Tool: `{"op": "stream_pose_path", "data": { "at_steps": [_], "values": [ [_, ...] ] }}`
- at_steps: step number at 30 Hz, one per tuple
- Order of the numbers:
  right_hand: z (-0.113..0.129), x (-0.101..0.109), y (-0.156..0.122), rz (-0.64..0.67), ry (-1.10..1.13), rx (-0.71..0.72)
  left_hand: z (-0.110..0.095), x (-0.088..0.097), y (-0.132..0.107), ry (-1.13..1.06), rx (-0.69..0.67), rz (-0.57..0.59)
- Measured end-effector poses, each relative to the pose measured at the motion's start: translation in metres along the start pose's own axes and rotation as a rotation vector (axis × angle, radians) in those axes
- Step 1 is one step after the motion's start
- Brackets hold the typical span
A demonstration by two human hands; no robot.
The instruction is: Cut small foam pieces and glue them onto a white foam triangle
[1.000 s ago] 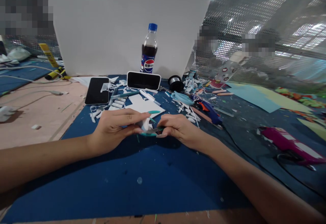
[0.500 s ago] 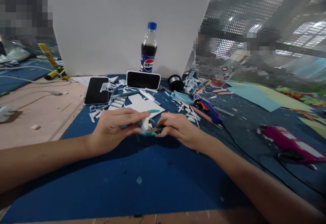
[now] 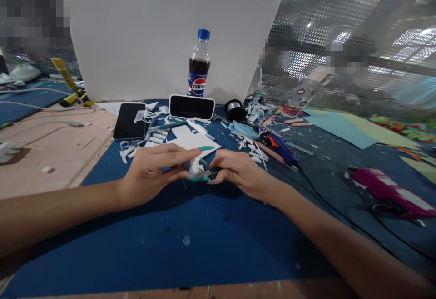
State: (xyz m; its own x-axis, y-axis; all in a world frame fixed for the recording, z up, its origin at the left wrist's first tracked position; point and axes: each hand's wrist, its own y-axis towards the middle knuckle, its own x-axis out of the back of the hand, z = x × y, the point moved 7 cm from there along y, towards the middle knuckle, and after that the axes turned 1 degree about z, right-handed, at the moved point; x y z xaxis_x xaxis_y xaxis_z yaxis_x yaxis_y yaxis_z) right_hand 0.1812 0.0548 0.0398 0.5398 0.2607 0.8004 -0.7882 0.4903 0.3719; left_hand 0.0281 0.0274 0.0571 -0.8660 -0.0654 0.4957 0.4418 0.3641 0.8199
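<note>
Between thumb and fingers, my left hand (image 3: 155, 169) pinches a small white-and-pale-blue piece (image 3: 196, 166), partly covered by the fingers. Long teal shapes like fingernails extend from the index finger and thumb. Close on the right, my right hand (image 3: 238, 172) is closed around a small thin blade (image 3: 205, 174), its flat grey end lying against the piece's lower side. Most of the blade's grip is hidden in the fist. Both hands are just above a blue mat (image 3: 170, 249), in front of a white sheet (image 3: 197, 140).
Beyond the hands stand a cola bottle (image 3: 199, 70) and a propped phone (image 3: 191, 107). A dark-screened phone (image 3: 129, 121) lies left. Wire spool (image 3: 235, 110), light-blue pliers-like tool (image 3: 243, 130), blue glue gun (image 3: 279, 147) and magenta tool (image 3: 391, 192) lie right, among white scraps.
The blade has shifted and tilted slightly against the white piece as my right fingers moved a little. My left hand stays almost where it was.
</note>
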Motion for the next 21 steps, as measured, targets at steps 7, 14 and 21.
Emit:
{"op": "stream_pose_path", "data": {
  "at_steps": [7, 14, 21],
  "values": [
    [-0.0037, -0.0024, 0.0004, 0.019, -0.027, -0.032, -0.0014, -0.0003, 0.0013, 0.001, 0.008, 0.008],
    [-0.0034, -0.0039, -0.0001, 0.052, -0.021, -0.048, 0.0012, -0.0008, -0.0006, -0.02, 0.018, -0.002],
    [-0.0009, -0.0041, 0.0003, 0.138, -0.012, -0.074, 0.0029, -0.002, -0.0023, -0.101, 0.046, -0.015]
  ]
}}
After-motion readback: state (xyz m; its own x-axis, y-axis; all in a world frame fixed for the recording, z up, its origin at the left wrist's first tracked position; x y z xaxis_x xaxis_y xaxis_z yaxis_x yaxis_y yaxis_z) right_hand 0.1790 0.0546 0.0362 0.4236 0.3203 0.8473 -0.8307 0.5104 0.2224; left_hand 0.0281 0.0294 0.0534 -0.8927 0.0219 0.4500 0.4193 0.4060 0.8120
